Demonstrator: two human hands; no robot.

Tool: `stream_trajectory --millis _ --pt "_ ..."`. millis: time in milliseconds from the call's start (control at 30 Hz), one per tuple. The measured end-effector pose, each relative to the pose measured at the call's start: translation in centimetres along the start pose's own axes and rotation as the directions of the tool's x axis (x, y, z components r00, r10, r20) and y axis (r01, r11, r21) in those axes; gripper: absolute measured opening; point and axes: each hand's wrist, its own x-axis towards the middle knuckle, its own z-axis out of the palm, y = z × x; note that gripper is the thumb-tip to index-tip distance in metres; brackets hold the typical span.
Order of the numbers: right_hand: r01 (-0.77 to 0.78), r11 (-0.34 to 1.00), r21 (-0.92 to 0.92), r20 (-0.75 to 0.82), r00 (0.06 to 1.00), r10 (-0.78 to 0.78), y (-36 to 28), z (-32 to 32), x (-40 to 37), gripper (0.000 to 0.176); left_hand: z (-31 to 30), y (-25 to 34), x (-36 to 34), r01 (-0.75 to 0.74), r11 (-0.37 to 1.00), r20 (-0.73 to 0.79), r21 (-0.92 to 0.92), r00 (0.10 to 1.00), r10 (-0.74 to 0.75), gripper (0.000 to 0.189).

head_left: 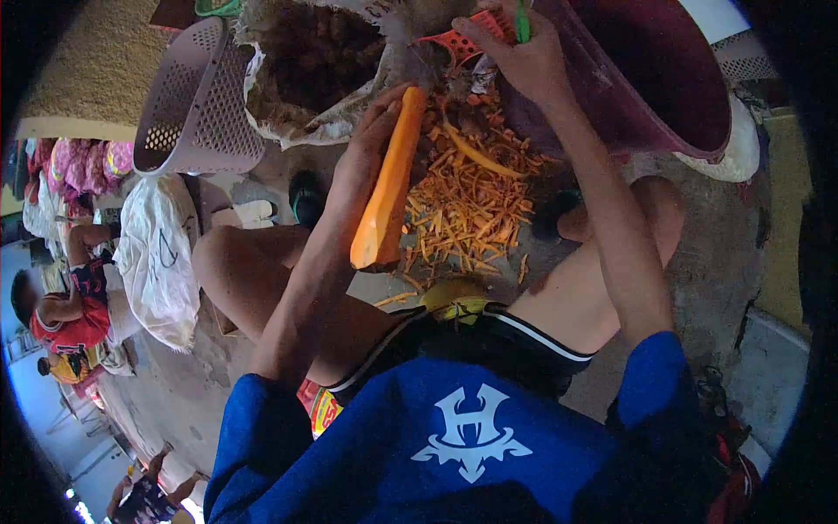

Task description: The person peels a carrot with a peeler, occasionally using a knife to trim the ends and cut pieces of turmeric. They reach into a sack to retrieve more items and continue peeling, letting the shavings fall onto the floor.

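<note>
My left hand (371, 140) is wrapped around a long peeled carrot (391, 188), bright orange with flat-cut sides. Its thick, darker end points toward my lap. Up at the top, my right hand (532, 61) grips a green-handled tool (522, 22); its blade cannot be made out. A red-orange perforated basket (467, 42) lies beside that hand, partly hidden by it. Between my feet, a heap of orange peelings (471, 210) covers the floor, with one long curved strip on it.
An open woven sack (327, 127) of brown lumps stands ahead, left of a large maroon tub (576, 96). Farther left are a perforated crate (209, 113) and a tied white sack (157, 262). Other people, one in a red shirt (74, 314), are at far left.
</note>
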Motion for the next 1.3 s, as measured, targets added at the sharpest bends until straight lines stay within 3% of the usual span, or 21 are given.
stream_trajectory --millis 100,167,267,300,333,367,567,600,667,700,767,900,967,1100,1167,1233,1300 --pt "0.112 0.993 0.026 0.126 0.985 -0.115 -2.0 1.2 -2.4 0.038 0.3 0.4 -0.2 0.028 1.000 -0.050 -0.012 0.998 -0.028 0.039" --pt "0.392 0.898 0.200 0.394 0.807 -0.440 -5.6 1.3 -4.7 0.040 0.7 0.7 -0.1 0.045 0.997 -0.133 -0.055 0.990 -0.052 0.040" --pt "0.465 0.871 0.157 0.320 0.811 -0.490 -4.5 1.5 -4.3 0.037 0.0 0.4 -0.6 0.090 0.996 -0.064 -0.003 0.994 -0.090 0.040" --pt "0.457 0.876 0.151 0.318 0.817 -0.481 -3.0 1.3 -3.6 0.037 0.0 0.3 -0.8 0.100 0.995 -0.057 -0.001 0.993 -0.100 0.040" --pt "0.273 0.961 0.053 0.217 0.936 -0.278 -0.7 1.0 -2.3 0.038 0.2 0.3 -0.7 0.076 0.997 -0.039 0.012 0.996 -0.076 0.039" --pt "0.065 0.998 -0.019 0.093 0.994 -0.063 0.9 0.4 -1.4 0.040 0.4 0.4 -0.8 0.052 0.998 -0.022 0.024 0.998 -0.052 0.039" --pt "0.041 0.990 -0.132 -0.146 0.987 -0.061 -1.1 -0.7 -0.1 0.038 1.7 2.6 -1.9 0.132 0.991 -0.071 -0.005 0.989 -0.132 0.045" --pt "0.043 0.990 -0.132 -0.145 0.987 -0.062 -1.5 -0.8 -0.1 0.038 1.5 2.5 -1.9 0.093 0.995 -0.048 0.025 0.995 -0.092 0.048" --pt "0.041 0.994 0.098 0.145 0.988 -0.055 -2.2 -1.0 -0.3 0.040 0.9 2.1 -1.8 0.057 0.997 -0.023 0.058 0.998 -0.056 0.051" --pt "0.038 0.995 0.096 0.141 0.989 -0.051 -2.4 -1.1 -0.5 0.040 0.6 1.8 -1.5 0.052 0.999 0.008 0.010 0.999 -0.052 0.051" --pt "-0.135 0.979 -0.150 0.035 0.989 0.142 -2.7 -1.4 -0.8 0.042 0.5 1.6 -1.5 0.047 0.998 0.040 -0.041 0.998 -0.045 0.052" --pt "-0.031 0.999 0.032 -0.066 0.997 0.033 -1.0 -0.8 -0.2 0.047 0.8 1.9 -1.6 0.062 0.986 0.001 -0.154 0.998 -0.063 0.049" --pt "0.148 0.985 -0.087 0.124 0.983 -0.136 -1.2 0.0 -1.6 0.040 0.7 1.9 -1.2 0.080 0.979 -0.038 -0.188 0.995 -0.088 0.048" --pt "0.004 0.974 -0.225 0.009 1.000 -0.002 1.0 -0.4 0.0 0.037 0.3 1.1 -1.2 0.056 0.989 -0.026 -0.138 0.998 -0.060 0.046" --pt "0.238 0.970 -0.045 0.039 0.971 -0.236 1.0 -0.4 0.7 0.036 0.4 1.2 -0.9 0.060 0.992 -0.023 -0.110 0.998 -0.062 0.048" --pt "0.224 0.973 -0.052 0.067 0.973 -0.221 0.4 0.4 -0.6 0.035 0.5 0.8 -0.7 0.083 0.974 -0.062 -0.213 0.993 -0.098 0.049" --pt "0.193 0.980 -0.056 0.094 0.978 -0.188 1.2 0.9 -1.3 0.035 -0.6 0.6 -0.3 0.129 0.979 -0.046 -0.155 0.989 -0.138 0.050"
